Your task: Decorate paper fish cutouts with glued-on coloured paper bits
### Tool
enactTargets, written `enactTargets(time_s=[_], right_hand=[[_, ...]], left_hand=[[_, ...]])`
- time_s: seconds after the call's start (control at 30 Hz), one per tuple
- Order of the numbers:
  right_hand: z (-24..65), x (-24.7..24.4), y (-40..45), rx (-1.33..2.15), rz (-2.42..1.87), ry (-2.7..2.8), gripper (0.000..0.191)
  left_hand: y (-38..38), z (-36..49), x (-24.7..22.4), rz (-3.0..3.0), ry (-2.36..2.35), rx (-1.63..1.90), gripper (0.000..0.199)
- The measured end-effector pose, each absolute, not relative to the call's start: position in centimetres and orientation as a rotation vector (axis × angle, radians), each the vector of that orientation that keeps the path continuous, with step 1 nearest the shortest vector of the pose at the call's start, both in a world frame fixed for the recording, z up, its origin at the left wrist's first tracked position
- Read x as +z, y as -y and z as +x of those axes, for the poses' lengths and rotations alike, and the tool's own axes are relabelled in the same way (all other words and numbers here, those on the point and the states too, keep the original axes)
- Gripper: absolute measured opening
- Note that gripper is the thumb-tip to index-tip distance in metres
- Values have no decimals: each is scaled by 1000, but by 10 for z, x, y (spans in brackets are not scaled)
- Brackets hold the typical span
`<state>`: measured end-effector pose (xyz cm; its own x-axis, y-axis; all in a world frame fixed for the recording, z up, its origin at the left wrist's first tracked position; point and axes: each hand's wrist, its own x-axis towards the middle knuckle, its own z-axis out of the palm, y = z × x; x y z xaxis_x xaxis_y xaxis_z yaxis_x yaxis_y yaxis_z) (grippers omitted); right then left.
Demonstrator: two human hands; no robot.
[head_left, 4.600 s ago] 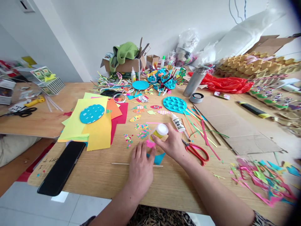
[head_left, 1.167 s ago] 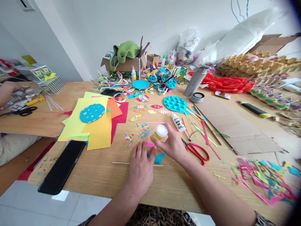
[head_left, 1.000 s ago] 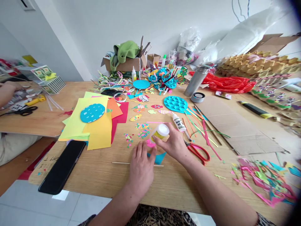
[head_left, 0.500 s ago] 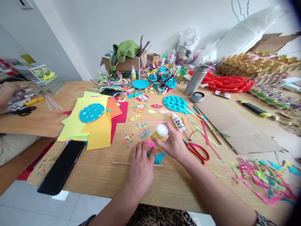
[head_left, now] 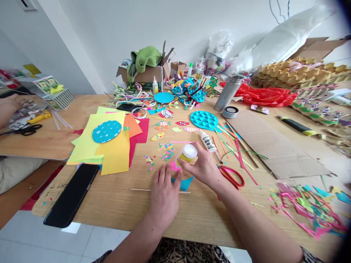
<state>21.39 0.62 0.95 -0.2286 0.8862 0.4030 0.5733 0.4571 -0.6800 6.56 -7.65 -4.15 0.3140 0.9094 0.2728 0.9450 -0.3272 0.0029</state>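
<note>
My right hand (head_left: 201,164) is wrapped round a glue bottle (head_left: 187,155), a clear one with a yellow label and a broad white end turned up. It tilts over a small bright pink paper piece (head_left: 174,166), and its lower end is partly hidden. My left hand (head_left: 166,191) lies palm down, fingers stretched out, with the fingertips at the near edge of the pink piece. A blue paper piece (head_left: 186,183) and a thin wooden stick (head_left: 139,189) lie partly under that hand. Red-handled scissors (head_left: 233,177) rest beside my right forearm.
Paper fish (head_left: 157,136) and confetti (head_left: 167,155) lie beyond my hands. A white glue bottle (head_left: 208,141) is near paper strips. Coloured sheets (head_left: 116,157) and a black phone (head_left: 71,195) are leftward; cardboard (head_left: 274,146) and paper scraps (head_left: 307,208) are rightward. Another person's hand (head_left: 11,107) shows far left.
My right hand and the glue bottle have shifted very slightly to the right over the pink paper. My left hand stays in place.
</note>
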Motion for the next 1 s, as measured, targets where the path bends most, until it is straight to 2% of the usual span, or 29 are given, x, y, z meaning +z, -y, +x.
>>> enactTargets(time_s=[0.4,1.0], right_hand=[[218,11,-10,415,-1293,1891,29],[209,11,-5,484,-1217,1899,27]], left_hand=[[77,66,-42,-2395,1726,-322,48],[77,66,-40,-2399,1711,-330,47]])
